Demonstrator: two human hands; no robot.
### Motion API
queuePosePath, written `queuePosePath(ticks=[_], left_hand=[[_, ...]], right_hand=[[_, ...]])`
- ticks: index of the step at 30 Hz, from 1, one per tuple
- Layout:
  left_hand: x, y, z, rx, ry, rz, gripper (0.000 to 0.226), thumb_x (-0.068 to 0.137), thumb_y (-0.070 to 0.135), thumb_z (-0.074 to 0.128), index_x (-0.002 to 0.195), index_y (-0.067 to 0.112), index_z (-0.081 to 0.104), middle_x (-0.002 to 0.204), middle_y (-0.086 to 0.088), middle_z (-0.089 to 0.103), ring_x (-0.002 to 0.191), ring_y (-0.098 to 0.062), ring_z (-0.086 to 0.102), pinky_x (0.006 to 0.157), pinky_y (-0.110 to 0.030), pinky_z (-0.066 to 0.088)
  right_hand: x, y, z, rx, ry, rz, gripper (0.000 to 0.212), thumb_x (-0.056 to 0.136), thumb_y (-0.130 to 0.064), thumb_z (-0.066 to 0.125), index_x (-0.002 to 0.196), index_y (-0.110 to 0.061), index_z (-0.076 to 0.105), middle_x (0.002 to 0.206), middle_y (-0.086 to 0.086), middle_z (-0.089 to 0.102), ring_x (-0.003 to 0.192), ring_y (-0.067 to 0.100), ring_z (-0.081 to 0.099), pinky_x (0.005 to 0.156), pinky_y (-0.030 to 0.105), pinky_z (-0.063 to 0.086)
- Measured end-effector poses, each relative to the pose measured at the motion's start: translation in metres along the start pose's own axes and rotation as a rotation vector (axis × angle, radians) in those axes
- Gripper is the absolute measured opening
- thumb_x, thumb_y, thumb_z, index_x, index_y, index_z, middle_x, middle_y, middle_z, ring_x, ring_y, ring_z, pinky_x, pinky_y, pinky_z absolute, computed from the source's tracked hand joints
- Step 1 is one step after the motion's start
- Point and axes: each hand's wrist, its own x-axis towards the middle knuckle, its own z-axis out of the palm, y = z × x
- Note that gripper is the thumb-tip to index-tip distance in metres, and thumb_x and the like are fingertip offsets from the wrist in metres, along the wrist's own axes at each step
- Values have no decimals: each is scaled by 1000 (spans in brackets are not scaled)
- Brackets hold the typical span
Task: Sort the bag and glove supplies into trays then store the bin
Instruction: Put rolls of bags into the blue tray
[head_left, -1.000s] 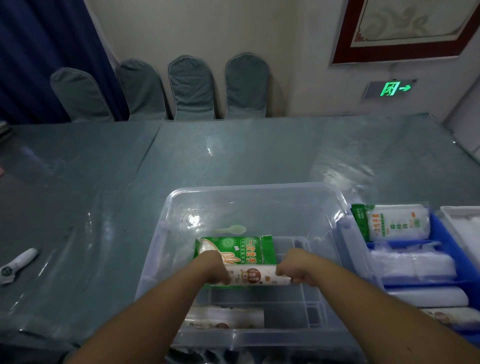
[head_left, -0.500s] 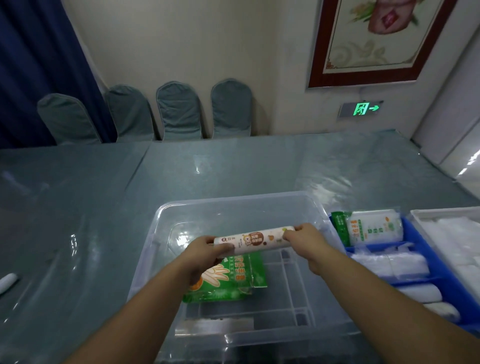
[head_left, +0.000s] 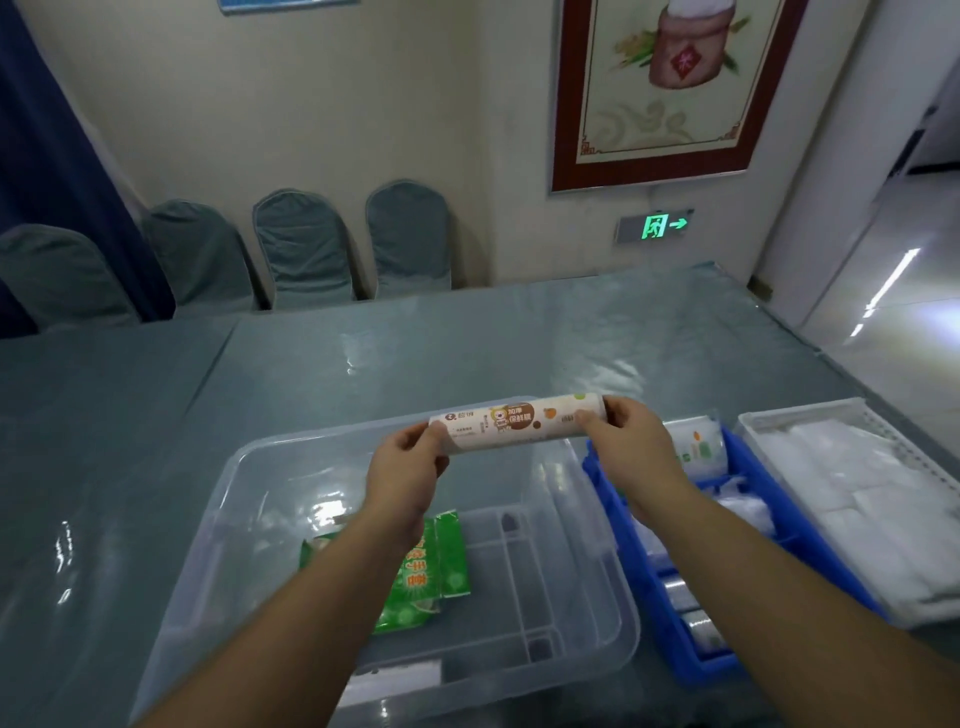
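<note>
Across the near edge of the tabletop (head_left: 467, 353) I see the three containers lined up side by side, which I judge is deliberate: source in the middle, destinations within a short reach to my right. Largest is the clear bin (head_left: 587, 571), nearest me and almost emptied; a green packet (head_left: 441, 561) lies flat on its floor toward the left, and something pale lies at its near wall, too blurred to name. Just beside the bin's right wall sits the blue tray (head_left: 602, 478), its compartments already holding wrapped rolls and a green-and-white pack. Beyond that, at the right edge, the white tray (head_left: 810, 415) holds folded clear plastic items.

Smallest is the printed roll (head_left: 519, 423), lifted level above the bin's far rim, label toward me. I think I'm holding it this way to read which tray it belongs in; my guess is the blue one.

My left hand (head_left: 405, 473) grips the roll's left end, fingers curled round it, thumb on the near side. My right hand (head_left: 623, 436) pinches the right end, fingers wrapped behind, thumb in front.
</note>
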Motion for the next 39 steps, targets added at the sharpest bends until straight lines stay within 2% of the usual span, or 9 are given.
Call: queuePosePath(ticks=[5, 12, 15, 17, 18, 21, 27, 34, 39], left_hand=[[-19, 2, 62, -83, -20, -22, 20, 99, 13, 65, 115, 3, 71, 108, -15, 75, 98, -19, 70, 93, -33, 59], [-42, -11, 161, -36, 16, -29, 17, 98, 14, 65, 112, 6, 72, 106, -12, 76, 100, -19, 71, 84, -27, 58], [-54, -26, 201, 52, 45, -2, 17, 96, 16, 65, 110, 9, 73, 103, -11, 76, 86, -13, 67, 83, -32, 59], [-64, -36, 223, 128, 74, 10, 16, 96, 16, 64, 106, 10, 75, 90, -4, 74, 69, -8, 59, 73, -32, 59], [-69, -42, 234, 146, 84, 6, 14, 96, 15, 64, 105, 11, 74, 86, 0, 71, 67, -6, 58, 60, -22, 57], [-83, -62, 256, 175, 57, -77, 8, 95, 13, 66, 102, 15, 70, 94, 3, 72, 79, -4, 65, 44, -8, 46], [-94, -117, 274, 292, 45, -183, 11, 91, 8, 66, 94, 18, 69, 101, -7, 74, 93, -23, 71, 86, -43, 62], [-110, -165, 275, 407, 37, -237, 28, 90, 0, 63, 108, 21, 68, 105, -5, 70, 89, -21, 71, 70, -35, 64], [-118, -194, 265, 580, 13, -294, 23, 91, 3, 64, 108, 19, 68, 112, -7, 69, 98, -23, 69, 82, -40, 64]], right_hand=[[17, 12, -51, 95, 86, -9, 17, 94, -25, 66, 110, -33, 67, 102, -14, 71, 97, 14, 68, 91, 42, 57], [50, 36, -138, 108, 119, 21, 22, 98, -32, 63, 119, -31, 69, 106, -9, 72, 96, 11, 67, 81, 36, 58], [58, 49, -170, 96, 141, 49, 22, 99, -33, 61, 118, -27, 69, 101, -7, 71, 93, 13, 66, 83, 44, 59], [62, 60, -191, 80, 155, 73, 17, 98, -34, 60, 111, -28, 70, 95, -5, 71, 87, 17, 67, 81, 48, 61], [64, 66, -201, 69, 155, 78, 13, 98, -32, 60, 106, -28, 70, 93, -5, 71, 85, 18, 67, 78, 46, 61], [66, 87, -231, 7, 141, 85, 14, 98, -28, 59, 102, -24, 71, 90, -6, 72, 82, 16, 67, 71, 35, 56], [69, 142, -267, -98, 56, 158, 11, 93, -27, 62, 99, -25, 71, 90, -5, 73, 84, 17, 69, 80, 44, 60], [66, 201, -276, -283, -81, 225, 30, 93, -26, 62, 123, -21, 63, 108, 0, 69, 94, 17, 64, 81, 39, 56], [57, 235, -276, -419, -179, 236, 43, 94, -24, 64, 135, -18, 58, 126, 5, 65, 101, 18, 58, 86, 34, 48]])
